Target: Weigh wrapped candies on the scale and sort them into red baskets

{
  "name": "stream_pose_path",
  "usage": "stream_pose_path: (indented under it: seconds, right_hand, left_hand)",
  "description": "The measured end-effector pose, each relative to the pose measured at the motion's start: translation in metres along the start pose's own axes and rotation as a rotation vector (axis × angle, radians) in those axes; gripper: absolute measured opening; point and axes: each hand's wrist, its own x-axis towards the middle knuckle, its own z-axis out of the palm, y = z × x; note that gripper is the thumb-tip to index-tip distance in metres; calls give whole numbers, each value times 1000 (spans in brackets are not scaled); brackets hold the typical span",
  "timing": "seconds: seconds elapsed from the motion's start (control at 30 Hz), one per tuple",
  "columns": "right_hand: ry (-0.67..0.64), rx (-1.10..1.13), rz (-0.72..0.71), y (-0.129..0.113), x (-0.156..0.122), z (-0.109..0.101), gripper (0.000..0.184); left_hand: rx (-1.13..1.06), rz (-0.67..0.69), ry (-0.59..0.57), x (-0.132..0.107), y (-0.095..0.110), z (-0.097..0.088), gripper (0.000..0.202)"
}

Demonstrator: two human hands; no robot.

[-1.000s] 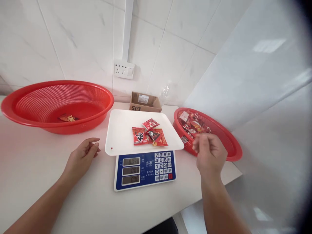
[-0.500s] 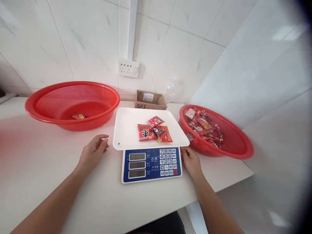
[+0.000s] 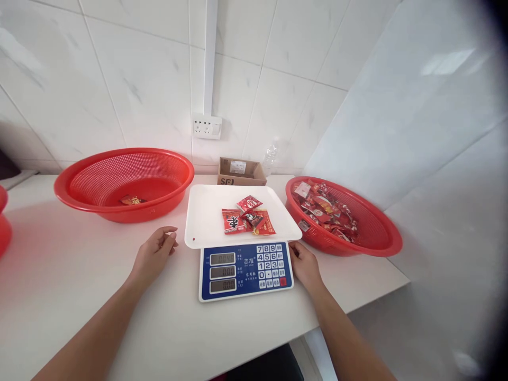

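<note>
A white and blue digital scale (image 3: pixel 248 271) stands in front of me. On its white tray (image 3: pixel 208 211) lie a few small red snack packets (image 3: pixel 234 221), partly overlapping. A tiny red speck sits near the tray's left front corner. My left hand (image 3: pixel 154 254) rests on the table left of the scale, fingers loosely bent and slightly apart, holding nothing. My right hand (image 3: pixel 306 264) lies against the scale's right side, its fingers loosely bent; the fingertips are partly hidden by the tray's corner. No object shows in it. The weight display reads faintly, about 0.048.
At left, a red perforated basket (image 3: pixel 170 196) contains one or more packets (image 3: pixel 132 200). Another red basket (image 3: pixel 383 233) at right holds many packets. Behind the scale are a small cardboard box (image 3: pixel 248 181) and a clear plastic bottle (image 3: pixel 270 157). Part of another red container (image 3: pixel 3 227) shows at far left.
The view has tilted up and turned slightly left, so a red container now shows at the far left edge. Both hands and the packets on the tray stay in place.
</note>
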Motion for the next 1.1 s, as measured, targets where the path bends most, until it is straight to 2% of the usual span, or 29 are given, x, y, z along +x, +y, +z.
stream_pose_path:
  seconds: [0.43, 0.6, 0.73, 0.93, 1.1]
  right_hand:
    - [3, 48, 8, -4, 0, 0, 32]
    - [51, 49, 40, -9, 1, -1, 33]
    - [57, 40, 90, -12, 1, -1, 34]
    - [91, 21, 188, -11, 4, 2, 35]
    - [85, 40, 231, -10, 3, 3, 40]
  left_hand:
    - [-60, -6, 2, 1, 1, 1, 46]
    - [-102, -63, 5, 4, -1, 6, 49]
    - [-49, -93, 30, 7, -7, 10, 49]
    - [-70, -103, -34, 7, -24, 12, 45]
    - [-81, -133, -65, 8, -22, 9, 45]
